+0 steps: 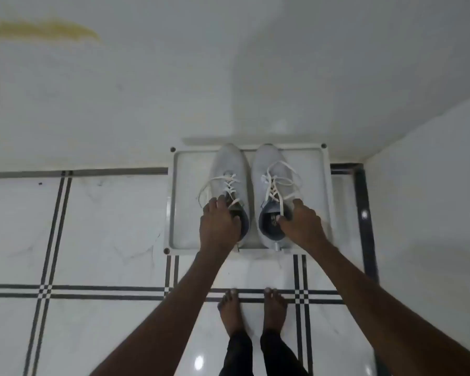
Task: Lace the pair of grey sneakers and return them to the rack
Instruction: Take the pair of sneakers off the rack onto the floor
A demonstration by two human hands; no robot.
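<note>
From the head camera, you are looking straight down at a white rack standing on the tiled floor against the wall, near a corner. Both grey sneakers sit side by side on its top shelf, toes toward the wall and heels toward you.

Your left hand grasps the left sneaker at its collar, thumb hooked inside the opening and fingers wrapped over the outer side. Your right hand grasps the right sneaker the same way, thumb inside the opening and fingers over the outer edge.

White laces are threaded up both shoes, with loose loops spilling over the sides; you cannot tell from here whether they are knotted.

Your bare feet stand on the floor just in front of the rack.
</note>
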